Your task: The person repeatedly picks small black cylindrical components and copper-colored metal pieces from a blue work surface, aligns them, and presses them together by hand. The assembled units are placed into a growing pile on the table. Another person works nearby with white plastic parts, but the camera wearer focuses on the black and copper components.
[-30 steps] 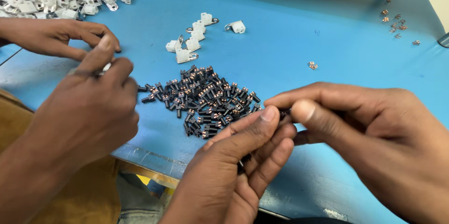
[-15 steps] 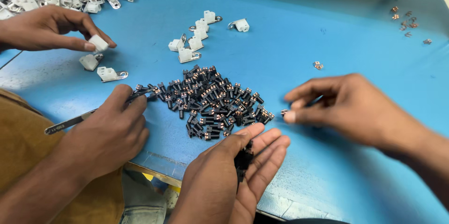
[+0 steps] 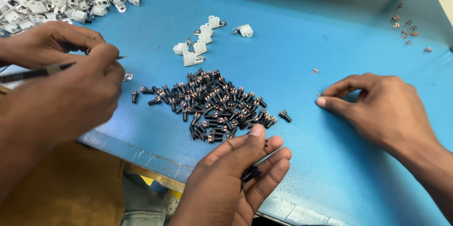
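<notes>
- My left hand (image 3: pixel 231 183) lay palm up at the near edge of the blue table (image 3: pixel 306 51). Its fingers were curled in loosely, and they cupped a few small black plastic parts with copper ends (image 3: pixel 250 174).
- Just past my thumb lay the big heap of the same black parts (image 3: pixel 212 103).
- My right hand (image 3: pixel 382 108) was flat and low on the table, well apart from the heap. The thumb and first finger were close together, with only a narrow gap.
- Their tips were right at a tiny shiny metal bit (image 3: pixel 320 95) on the table. I could not tell if they had a grip on it.
- I think this was the picking-up step. A lift would need a soft, careful pinch, since the bit was so small and lay flat.
- Another little metal bit (image 3: pixel 314 71) lay near, and some copper bits (image 3: pixel 405 25) lay far off at the back.
- A co-worker's two hands (image 3: pixel 61 103) were busy on my left with a thin dark tool (image 3: pixel 28 72).
- Small white plastic blocks with metal rings (image 3: pixel 198 44) lay behind the heap.
</notes>
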A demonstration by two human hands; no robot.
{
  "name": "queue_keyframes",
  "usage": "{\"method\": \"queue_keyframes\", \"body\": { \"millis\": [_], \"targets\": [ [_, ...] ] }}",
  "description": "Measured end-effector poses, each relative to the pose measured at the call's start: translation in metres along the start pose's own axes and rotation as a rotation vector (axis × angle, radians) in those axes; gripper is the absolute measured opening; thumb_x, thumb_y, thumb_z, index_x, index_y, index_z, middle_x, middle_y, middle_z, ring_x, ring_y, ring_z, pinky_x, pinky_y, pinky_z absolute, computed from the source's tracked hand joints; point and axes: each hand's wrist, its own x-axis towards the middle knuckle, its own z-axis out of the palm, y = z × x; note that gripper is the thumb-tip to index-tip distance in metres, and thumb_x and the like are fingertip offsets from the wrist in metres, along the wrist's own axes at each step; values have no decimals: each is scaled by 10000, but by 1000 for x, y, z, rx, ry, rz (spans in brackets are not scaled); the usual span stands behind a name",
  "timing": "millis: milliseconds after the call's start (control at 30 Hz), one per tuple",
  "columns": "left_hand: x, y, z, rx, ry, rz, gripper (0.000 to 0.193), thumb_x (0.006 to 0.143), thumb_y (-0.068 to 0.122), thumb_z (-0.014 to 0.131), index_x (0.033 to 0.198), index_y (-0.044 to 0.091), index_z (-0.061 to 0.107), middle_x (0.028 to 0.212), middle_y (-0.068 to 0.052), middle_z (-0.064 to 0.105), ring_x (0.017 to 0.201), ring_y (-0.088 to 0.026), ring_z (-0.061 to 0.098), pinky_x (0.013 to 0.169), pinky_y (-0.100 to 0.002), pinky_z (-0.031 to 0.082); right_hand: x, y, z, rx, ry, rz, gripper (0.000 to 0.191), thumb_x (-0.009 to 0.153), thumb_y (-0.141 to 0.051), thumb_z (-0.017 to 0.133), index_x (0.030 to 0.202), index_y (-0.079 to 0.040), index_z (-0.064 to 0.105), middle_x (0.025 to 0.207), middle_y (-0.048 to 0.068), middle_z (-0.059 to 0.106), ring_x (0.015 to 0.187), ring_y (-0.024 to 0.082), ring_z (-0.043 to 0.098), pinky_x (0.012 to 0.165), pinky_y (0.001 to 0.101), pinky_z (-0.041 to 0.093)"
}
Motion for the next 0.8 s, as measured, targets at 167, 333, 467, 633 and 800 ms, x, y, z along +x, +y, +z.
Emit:
{"method": "queue_keyframes", "body": {
  "millis": [167, 333, 467, 633, 800],
  "targets": [
    [4, -9, -5, 33, -21, 0, 367, 912, 204, 805, 1153, -51, 697, 950, -119, 666, 838, -184, 701, 805, -325, 667, -6, -3, -12, 107, 40, 23, 331, 875, -473, 799, 1089, -224, 839, 796, 198, 746, 692, 276, 680, 657, 413, 540],
    [-3, -4, 1, -2, -49, 5, 317, 920, 170, 779, 1158, -23, 698, 924, -79, 670, 829, -154, 694, 787, -279, 659, 0, -14, -3, 6, -25, -62, 260, 885, -449, 787, 1085, -297, 853, 775, 87, 789, 648, 231, 685, 623, 372, 567],
    [-8, 2, 7, -67, -144, 67, 277, 900, 185, 774, 1091, -12, 734, 889, -86, 702, 794, -143, 705, 762, -260, 662, -2, -4, -1, 301, -100, -39, 251, 908, -344, 791, 1089, -175, 828, 882, 105, 789, 771, 203, 708, 751, 364, 562],
    [-9, 2, 15, -51, -98, 45, 239, 881, 246, 776, 986, 39, 720, 844, -71, 704, 755, -134, 695, 720, -253, 640, -18, 9, -14, 1349, -447, 41, 262, 959, -212, 750, 1054, 28, 792, 1019, 71, 759, 986, 195, 658, 932, 407, 516],
    [-9, 4, 17, -29, -333, 99, 320, 939, 354, 785, 984, 43, 721, 833, -46, 691, 751, -110, 690, 713, -237, 648, -47, 2, -18, 1644, -732, -135, 245, 960, -177, 763, 1026, 60, 774, 1036, 123, 778, 1025, 242, 706, 997, 452, 509]
  ]
}}
